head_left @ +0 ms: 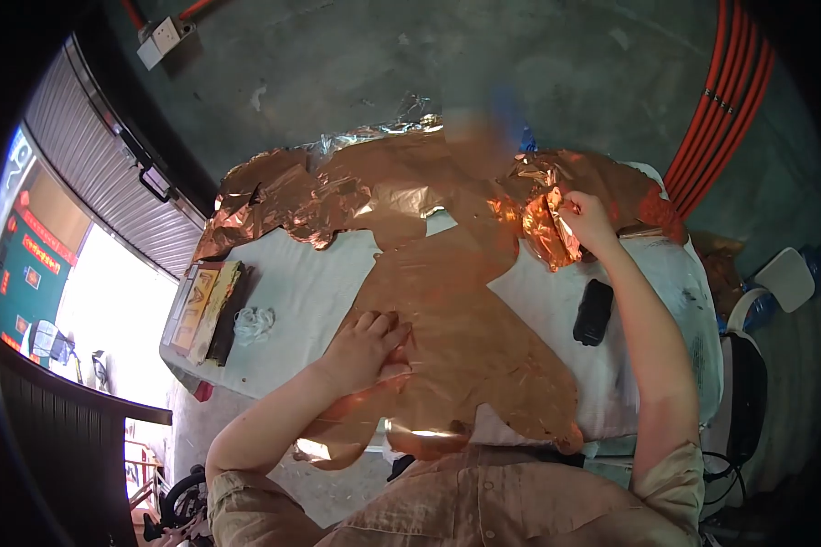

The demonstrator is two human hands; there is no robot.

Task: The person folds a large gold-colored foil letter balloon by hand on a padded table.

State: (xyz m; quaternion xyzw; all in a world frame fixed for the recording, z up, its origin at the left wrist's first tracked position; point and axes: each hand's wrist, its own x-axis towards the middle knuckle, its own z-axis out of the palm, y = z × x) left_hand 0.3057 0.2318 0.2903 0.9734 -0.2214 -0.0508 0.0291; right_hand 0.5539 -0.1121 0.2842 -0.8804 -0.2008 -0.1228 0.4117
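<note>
A large copper-coloured foil piece (438, 310), like a flat, uninflated foil balloon with scalloped edges, lies across the table in front of me. My left hand (367, 349) rests on its left side, fingers slightly bent and apart, thumb toward the middle. At the upper right, my right hand (586, 221) is closed on a crumpled, shiny fold of copper foil (549, 232); its fingertips are partly hidden. More wrinkled copper foil (283, 196) spreads along the far left of the table. A black oblong object (594, 312) lies below my right hand.
White cloth (292, 273) covers the table. Boxes or packets (208, 310) and a clear crumpled plastic bundle (254, 325) sit at its left. Clear film (374, 137) lies along the back edge by the grey wall (337, 64). A white-and-black chair (748, 383) stands at right.
</note>
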